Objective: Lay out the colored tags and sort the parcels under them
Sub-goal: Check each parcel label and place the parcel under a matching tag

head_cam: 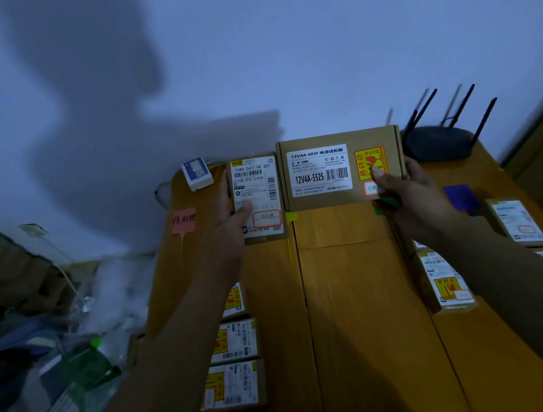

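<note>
Both hands are raised over the wooden bench [351,299], each gripping a parcel with its label facing the camera. The left hand [231,225] clasps a small parcel [257,197] from its left edge, thumb lying across the white shipping label just beside a red-outlined stamp. The right hand [411,201] holds a wider cardboard box [341,169] by its lower right corner, thumb pressed on the orange fragile sticker; its white label reads "12V4A-5525". The two parcels sit edge to edge, the box to the right of the small one.

Left of the left hand a pink tag [183,221] with handwriting lies on the bench. Between the hands, just below the box, a yellow tag [291,217] peeks out, and a green tag [388,206] shows at the right hand's fingers. A purple tag [462,198] lies to the right of the right hand.

Under the left forearm a column of three labelled parcels [234,342] lies flat. Below and right of the right hand lie more labelled parcels [446,283]. Beyond the right hand stands a black router [441,142] with antennas, and beyond the left hand a small white box [196,173].
</note>
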Demonstrator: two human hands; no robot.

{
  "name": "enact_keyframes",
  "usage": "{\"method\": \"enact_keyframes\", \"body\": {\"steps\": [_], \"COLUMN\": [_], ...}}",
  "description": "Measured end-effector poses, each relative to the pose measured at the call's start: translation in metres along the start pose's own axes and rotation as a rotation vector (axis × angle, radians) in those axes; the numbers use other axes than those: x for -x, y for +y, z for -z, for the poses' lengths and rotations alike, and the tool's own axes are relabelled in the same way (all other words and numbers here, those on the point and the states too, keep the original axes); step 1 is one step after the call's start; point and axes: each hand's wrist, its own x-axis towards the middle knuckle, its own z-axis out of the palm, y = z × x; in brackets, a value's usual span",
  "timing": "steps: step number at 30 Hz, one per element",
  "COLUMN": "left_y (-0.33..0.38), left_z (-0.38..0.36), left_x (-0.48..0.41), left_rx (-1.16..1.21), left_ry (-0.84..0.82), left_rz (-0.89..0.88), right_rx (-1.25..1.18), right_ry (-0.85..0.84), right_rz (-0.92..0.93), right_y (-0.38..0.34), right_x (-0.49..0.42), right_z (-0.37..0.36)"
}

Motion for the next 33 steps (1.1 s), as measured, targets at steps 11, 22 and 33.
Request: {"method": "enact_keyframes", "body": {"steps": [11,22,33], "left_y": [-0.024,-0.098,-0.178], "left_z": [0.008,-0.004,-0.011], "left_x": [-0.019,-0.030,-0.028], "left_rx": [0.027,0.048,-0.008], "left_ry": [-0.062,0.089,0.311], "left_rz": [0.079,0.258,0.369], "right_rx": [-0.131,-0.127,-0.094], "right_ry": [0.117,0.187,0.188], "right_rz": [-0.130,-0.262,-0.492], "right_y": [0.025,0.075,0.173], "right_x": [-0.005,-0.041,-0.133], "right_z": [0.006,0.032,0.062]}}
